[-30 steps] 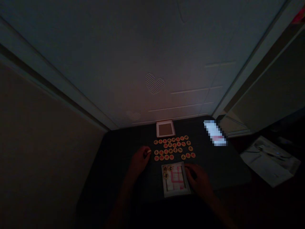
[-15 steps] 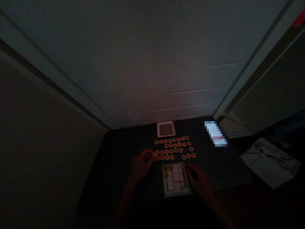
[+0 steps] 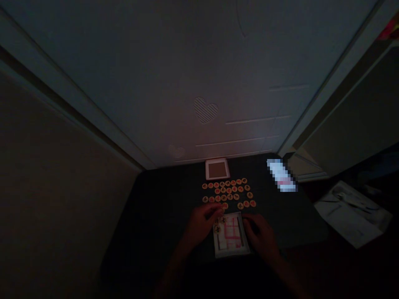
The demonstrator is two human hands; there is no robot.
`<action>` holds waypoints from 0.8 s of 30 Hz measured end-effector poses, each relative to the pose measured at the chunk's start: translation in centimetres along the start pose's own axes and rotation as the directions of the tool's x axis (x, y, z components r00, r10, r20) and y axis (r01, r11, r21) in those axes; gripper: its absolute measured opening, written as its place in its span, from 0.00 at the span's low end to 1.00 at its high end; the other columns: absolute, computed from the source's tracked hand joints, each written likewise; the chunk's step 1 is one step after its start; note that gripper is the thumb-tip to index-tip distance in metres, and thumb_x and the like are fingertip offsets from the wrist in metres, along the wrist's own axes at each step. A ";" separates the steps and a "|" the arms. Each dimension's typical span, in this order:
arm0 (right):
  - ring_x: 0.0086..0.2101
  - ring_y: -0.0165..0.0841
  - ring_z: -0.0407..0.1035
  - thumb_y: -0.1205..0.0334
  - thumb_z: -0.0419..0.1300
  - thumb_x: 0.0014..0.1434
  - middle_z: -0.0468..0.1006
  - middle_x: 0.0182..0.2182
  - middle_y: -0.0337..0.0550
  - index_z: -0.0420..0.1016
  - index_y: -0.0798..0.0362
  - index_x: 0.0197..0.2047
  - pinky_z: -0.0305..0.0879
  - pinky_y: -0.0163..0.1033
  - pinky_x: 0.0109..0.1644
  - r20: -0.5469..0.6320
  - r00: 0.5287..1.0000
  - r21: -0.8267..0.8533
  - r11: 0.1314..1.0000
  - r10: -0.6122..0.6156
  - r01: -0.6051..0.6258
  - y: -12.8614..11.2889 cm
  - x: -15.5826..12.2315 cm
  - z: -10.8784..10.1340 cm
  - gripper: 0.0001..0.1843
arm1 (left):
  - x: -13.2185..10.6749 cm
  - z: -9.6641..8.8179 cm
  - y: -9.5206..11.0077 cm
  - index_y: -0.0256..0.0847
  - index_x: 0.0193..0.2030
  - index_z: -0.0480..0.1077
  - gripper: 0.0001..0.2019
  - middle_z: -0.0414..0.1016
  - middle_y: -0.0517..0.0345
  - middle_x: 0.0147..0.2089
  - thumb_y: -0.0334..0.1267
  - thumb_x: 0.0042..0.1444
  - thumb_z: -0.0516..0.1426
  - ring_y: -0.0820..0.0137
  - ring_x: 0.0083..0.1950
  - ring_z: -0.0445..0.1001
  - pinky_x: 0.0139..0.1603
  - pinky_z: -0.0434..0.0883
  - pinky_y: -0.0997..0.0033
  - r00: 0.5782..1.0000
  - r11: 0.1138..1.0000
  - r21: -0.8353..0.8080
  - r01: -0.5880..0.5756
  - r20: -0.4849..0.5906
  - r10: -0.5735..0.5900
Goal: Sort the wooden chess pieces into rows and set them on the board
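Round Chinese chess pieces (image 3: 230, 197) lie in several rows on the dark table. In front of them a shallow square box (image 3: 232, 247) shows pink lines inside, with three pieces (image 3: 217, 229) in its far left corner. My left hand (image 3: 204, 220) is over that corner, thumb and fingers pinched on what looks like a Chinese chess piece, mostly hidden. It covers part of the nearest row. Curled at the box's right edge, my right hand (image 3: 260, 232) grips its side.
A white-framed flat object (image 3: 217, 169) stands at the table's back against the pale panel with embossed hearts (image 3: 205, 111). A bright pixelated object (image 3: 282, 175) lies at the back right. Beyond the table's right edge is a whitish box-like object (image 3: 353, 214).
My left hand has moved right, from the left end of the nearest row to the box's far left corner. My right hand stays at the box's edge.
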State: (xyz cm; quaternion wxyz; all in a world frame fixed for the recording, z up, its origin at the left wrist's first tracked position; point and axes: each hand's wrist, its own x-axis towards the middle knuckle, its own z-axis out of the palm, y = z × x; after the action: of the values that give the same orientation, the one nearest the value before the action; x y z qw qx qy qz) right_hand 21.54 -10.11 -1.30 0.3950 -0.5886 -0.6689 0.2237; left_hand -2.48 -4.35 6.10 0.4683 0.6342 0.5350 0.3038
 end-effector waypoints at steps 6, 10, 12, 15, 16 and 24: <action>0.36 0.38 0.76 0.55 0.57 0.67 0.81 0.36 0.45 0.77 0.49 0.44 0.74 0.40 0.41 -0.010 1.000 0.071 0.997 0.020 -0.019 -1.9 0.2 -0.3 0.11 | -0.4 2.1 1.3 0.46 0.47 0.77 0.11 0.83 0.53 0.49 0.44 0.62 0.58 0.63 0.49 0.82 0.51 0.78 0.63 0.996 0.994 -0.110 -0.006 0.083 0.015; 0.34 0.36 0.75 0.54 0.58 0.66 0.80 0.34 0.43 0.76 0.49 0.44 0.72 0.37 0.39 0.044 0.999 0.123 0.992 0.018 -0.023 -3.4 0.7 -0.1 0.10 | -0.8 3.2 1.9 0.44 0.46 0.75 0.09 0.83 0.54 0.46 0.43 0.62 0.60 0.64 0.48 0.82 0.52 0.78 0.63 0.989 0.981 -0.196 0.011 0.146 0.018; 0.33 0.35 0.75 0.53 0.58 0.66 0.80 0.34 0.42 0.76 0.49 0.44 0.72 0.37 0.38 0.038 0.999 0.140 0.990 0.026 -0.031 -3.8 0.8 0.0 0.11 | -0.9 3.5 1.9 0.44 0.46 0.75 0.09 0.83 0.54 0.45 0.43 0.61 0.60 0.64 0.48 0.82 0.53 0.78 0.63 0.986 0.975 -0.220 0.029 0.164 0.008; 0.33 0.35 0.75 0.51 0.58 0.65 0.80 0.34 0.43 0.76 0.49 0.45 0.73 0.37 0.38 0.015 0.999 0.167 0.985 0.042 -0.043 -3.9 0.9 0.1 0.12 | -0.9 3.6 1.7 0.43 0.45 0.75 0.09 0.83 0.54 0.45 0.43 0.61 0.61 0.64 0.47 0.82 0.53 0.78 0.63 0.986 0.967 -0.251 0.038 0.164 0.004; 0.33 0.36 0.75 0.51 0.59 0.65 0.80 0.34 0.43 0.76 0.49 0.45 0.73 0.37 0.38 0.011 0.999 0.176 0.983 0.048 -0.049 -3.9 0.8 0.1 0.12 | -0.9 3.6 1.6 0.43 0.45 0.76 0.09 0.83 0.53 0.46 0.43 0.60 0.61 0.64 0.47 0.82 0.53 0.78 0.63 0.986 0.966 -0.255 0.034 0.164 0.008; 0.37 0.37 0.77 0.52 0.59 0.66 0.81 0.38 0.45 0.74 0.49 0.50 0.74 0.38 0.42 0.014 0.996 0.252 0.964 0.084 -0.085 -3.9 0.4 0.1 0.14 | -1.1 3.5 1.5 0.44 0.46 0.77 0.10 0.83 0.53 0.47 0.43 0.60 0.61 0.64 0.48 0.81 0.51 0.77 0.65 0.985 0.974 -0.228 0.002 0.167 0.037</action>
State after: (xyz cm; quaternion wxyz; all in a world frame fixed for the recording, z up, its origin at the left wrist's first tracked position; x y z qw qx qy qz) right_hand 19.04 -10.51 1.76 0.4558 -0.5611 -0.6099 0.3247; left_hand 0.93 -6.34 6.24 0.5792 0.6046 0.4491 0.3119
